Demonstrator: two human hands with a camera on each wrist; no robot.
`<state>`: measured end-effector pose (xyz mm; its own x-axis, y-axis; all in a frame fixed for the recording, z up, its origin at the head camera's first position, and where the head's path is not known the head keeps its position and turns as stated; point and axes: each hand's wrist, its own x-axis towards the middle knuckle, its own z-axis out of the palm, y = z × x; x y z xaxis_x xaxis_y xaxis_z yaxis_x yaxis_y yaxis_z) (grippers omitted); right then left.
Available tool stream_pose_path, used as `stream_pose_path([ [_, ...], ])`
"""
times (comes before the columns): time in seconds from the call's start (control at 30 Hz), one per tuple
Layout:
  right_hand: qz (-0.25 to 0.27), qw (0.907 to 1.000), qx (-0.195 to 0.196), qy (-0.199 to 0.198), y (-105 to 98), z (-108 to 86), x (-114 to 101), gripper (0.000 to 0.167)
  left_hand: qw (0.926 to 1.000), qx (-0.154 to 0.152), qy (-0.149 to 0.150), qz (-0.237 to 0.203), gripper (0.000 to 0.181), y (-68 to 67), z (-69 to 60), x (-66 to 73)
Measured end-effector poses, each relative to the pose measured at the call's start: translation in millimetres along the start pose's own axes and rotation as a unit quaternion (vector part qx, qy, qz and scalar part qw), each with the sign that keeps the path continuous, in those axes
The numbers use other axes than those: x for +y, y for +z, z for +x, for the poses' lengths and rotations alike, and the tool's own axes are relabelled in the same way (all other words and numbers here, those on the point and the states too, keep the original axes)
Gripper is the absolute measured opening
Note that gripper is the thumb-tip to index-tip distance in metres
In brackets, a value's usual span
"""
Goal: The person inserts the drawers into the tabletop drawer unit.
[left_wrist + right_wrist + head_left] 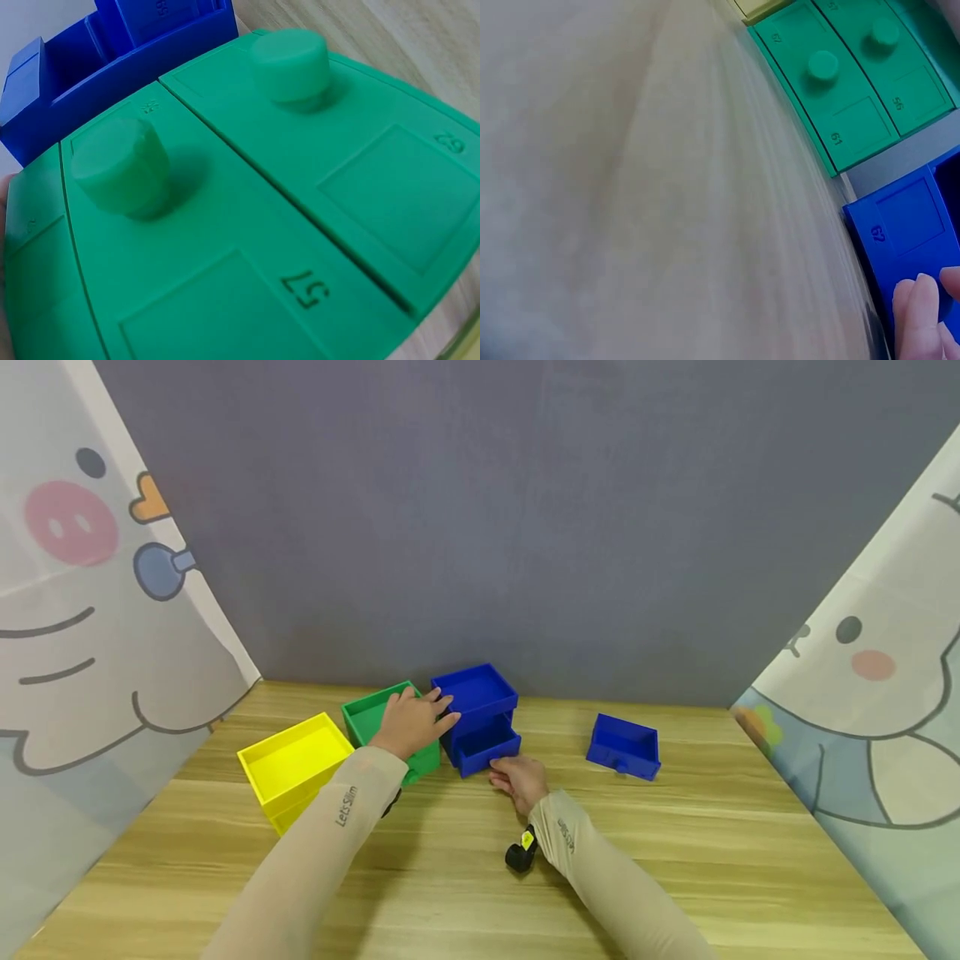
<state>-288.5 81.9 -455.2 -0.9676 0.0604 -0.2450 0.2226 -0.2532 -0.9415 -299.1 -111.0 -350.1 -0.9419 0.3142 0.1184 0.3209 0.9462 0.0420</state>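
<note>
In the head view my left hand [408,724] lies over the top of the green drawer box [425,762], with its fingers spread toward the left side of the blue drawer box [480,692]. Whether those fingertips press on the blue box is hard to tell. A lower blue drawer [489,758] stands partly out from the blue box. My right hand [522,779] pinches this drawer's front at its knob, which the fingers [922,311] mostly cover in the right wrist view. Two round knobs [291,66] stick out from the green drawers in the left wrist view.
A loose blue drawer [624,748] sits on the wooden table [720,843] to the right. The yellow drawer box [296,764] stands left of the green one. A grey panel [480,510] rises behind the boxes, with printed cloths [885,727] at both sides.
</note>
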Motion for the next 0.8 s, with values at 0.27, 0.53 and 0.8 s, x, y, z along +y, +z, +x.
stream_pose_path([
  [0.27,0.01,0.9998,0.011,-0.01,6.4,1.0,-1.6,0.019,1.0,0.002,-0.003,0.004,0.053,-1.4,-2.1,0.7],
  [0.53,0.002,0.9998,0.021,0.0,8.4,4.8,-5.4,0.016,1.0,0.008,0.005,0.002,0.053,0.7,-0.6,1.3],
  [0.8,0.0,0.9995,0.029,0.006,10.8,8.5,-7.1,0.013,1.0,0.004,0.003,0.006,0.052,0.1,0.7,1.7],
])
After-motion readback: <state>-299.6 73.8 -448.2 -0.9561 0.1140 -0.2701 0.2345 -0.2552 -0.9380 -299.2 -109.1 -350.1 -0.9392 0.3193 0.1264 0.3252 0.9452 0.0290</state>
